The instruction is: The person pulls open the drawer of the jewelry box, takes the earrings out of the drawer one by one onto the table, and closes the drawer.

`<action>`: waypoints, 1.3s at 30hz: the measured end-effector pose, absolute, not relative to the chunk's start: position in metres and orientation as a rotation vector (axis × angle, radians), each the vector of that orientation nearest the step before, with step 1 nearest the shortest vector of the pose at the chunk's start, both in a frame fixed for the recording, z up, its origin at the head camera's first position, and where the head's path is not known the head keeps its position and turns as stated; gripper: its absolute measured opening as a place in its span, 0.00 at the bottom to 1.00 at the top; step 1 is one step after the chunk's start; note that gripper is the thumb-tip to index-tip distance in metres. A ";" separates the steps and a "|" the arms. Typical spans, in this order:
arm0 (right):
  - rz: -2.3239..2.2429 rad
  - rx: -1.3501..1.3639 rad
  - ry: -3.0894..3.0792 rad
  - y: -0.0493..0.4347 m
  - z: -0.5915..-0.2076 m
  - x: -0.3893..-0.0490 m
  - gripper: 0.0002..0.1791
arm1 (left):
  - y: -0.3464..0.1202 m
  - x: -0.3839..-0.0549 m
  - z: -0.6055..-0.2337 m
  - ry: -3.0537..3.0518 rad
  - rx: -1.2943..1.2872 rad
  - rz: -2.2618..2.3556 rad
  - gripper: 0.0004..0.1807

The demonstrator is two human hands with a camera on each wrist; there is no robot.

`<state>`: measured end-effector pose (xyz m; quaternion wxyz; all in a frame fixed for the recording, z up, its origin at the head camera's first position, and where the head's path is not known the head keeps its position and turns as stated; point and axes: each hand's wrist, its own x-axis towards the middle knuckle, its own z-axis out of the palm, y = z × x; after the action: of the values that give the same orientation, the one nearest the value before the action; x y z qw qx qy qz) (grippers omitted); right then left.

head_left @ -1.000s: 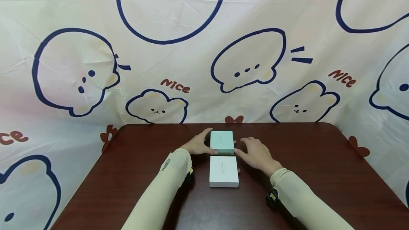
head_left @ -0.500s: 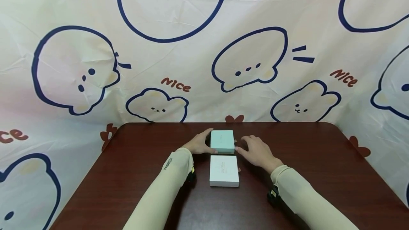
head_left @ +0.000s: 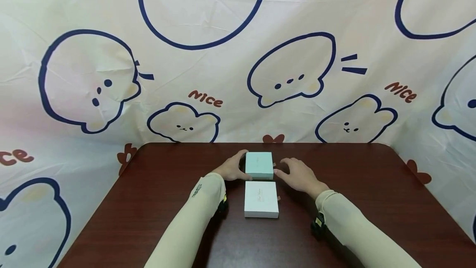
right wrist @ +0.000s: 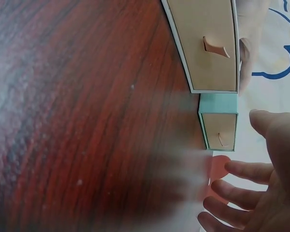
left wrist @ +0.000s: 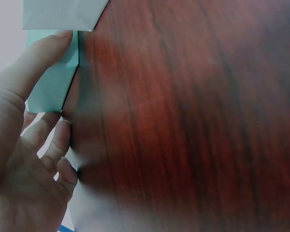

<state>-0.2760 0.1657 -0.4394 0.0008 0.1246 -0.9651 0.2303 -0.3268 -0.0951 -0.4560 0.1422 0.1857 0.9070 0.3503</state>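
A mint-green drawer box [head_left: 259, 163] lies on the brown table, directly behind a white drawer box [head_left: 261, 199]. My left hand [head_left: 232, 168] holds the mint box from its left side, thumb at the near face and fingers around the far corner. In the left wrist view, that thumb [left wrist: 53, 48] overlaps the mint face beside the white box. To the right of the mint box is my right hand [head_left: 300, 176], fingers spread and holding nothing. The right wrist view shows the beige drawer fronts, each with a small ribbon pull tab [right wrist: 216, 47].
The dark wood table [head_left: 148, 218] has rounded far corners. Behind it and at both sides hangs a pale curtain [head_left: 230, 73] with blue cartoon outlines. A dark band with a yellow patch [head_left: 318, 223] sits at the right wrist.
The head view shifts very slightly. Both hands and both boxes stay essentially in place.
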 end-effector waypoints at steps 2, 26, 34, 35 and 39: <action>0.751 0.387 -3.033 0.166 -0.439 -0.277 0.32 | -0.095 -0.327 -0.456 2.612 0.526 1.009 0.56; 1.286 0.221 -3.046 0.172 -0.449 -0.303 0.31 | -0.095 -0.327 -0.455 2.567 0.554 1.047 0.56; 1.397 0.136 -3.041 0.169 -0.448 -0.307 0.29 | -0.096 -0.325 -0.452 2.586 0.541 0.973 0.57; 1.424 0.130 -3.037 0.169 -0.448 -0.308 0.28 | -0.097 -0.325 -0.453 2.586 0.540 0.972 0.57; 1.518 0.117 -3.017 0.167 -0.449 -0.312 0.27 | -0.098 -0.325 -0.454 2.591 0.541 0.961 0.57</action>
<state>-0.3119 0.1669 -0.4495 -0.1184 0.0343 -0.8865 0.4460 -0.3254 -0.0976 -0.4536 0.1619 0.1896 0.9079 0.3369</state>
